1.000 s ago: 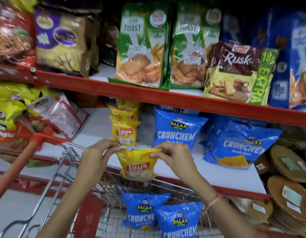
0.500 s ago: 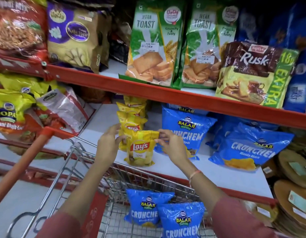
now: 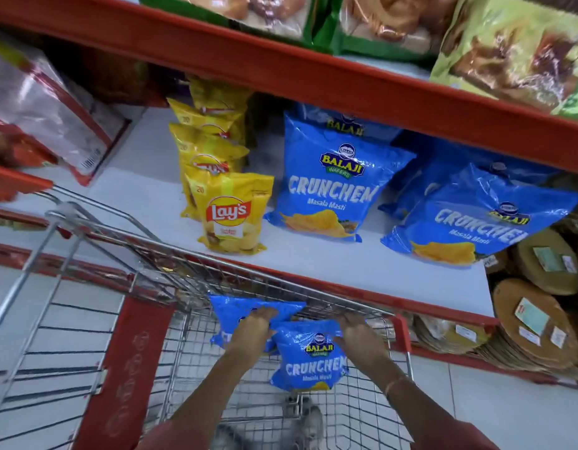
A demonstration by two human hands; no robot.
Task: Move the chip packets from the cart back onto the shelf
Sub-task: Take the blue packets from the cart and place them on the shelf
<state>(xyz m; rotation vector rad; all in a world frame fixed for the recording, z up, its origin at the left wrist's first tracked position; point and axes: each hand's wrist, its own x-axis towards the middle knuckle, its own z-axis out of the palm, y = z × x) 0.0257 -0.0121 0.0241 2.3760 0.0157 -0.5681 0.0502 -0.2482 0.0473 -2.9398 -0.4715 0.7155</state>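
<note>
Two blue Crunchem chip packets lie in the wire cart (image 3: 216, 258). Both my hands are down in the cart on the nearer blue packet (image 3: 310, 358). My left hand (image 3: 252, 326) grips its top left corner, and my right hand (image 3: 359, 336) grips its top right corner. The other blue packet (image 3: 227, 311) lies behind it, partly covered by my left hand. On the white shelf (image 3: 346, 267) a yellow Lay's packet (image 3: 230, 212) stands upright at the front of a row of Lay's packets.
Blue Crunchem packets (image 3: 326, 183) lean on the shelf right of the Lay's row. Round brown packs (image 3: 541, 306) are stacked at the right. A red beam (image 3: 313, 79) of the upper shelf hangs overhead. The cart's red handle (image 3: 18, 185) is at the left.
The Lay's packet that both hands held now stands on the shelf, released. Both hands have dropped into the cart and taken hold of a blue packet. The view has tilted down.
</note>
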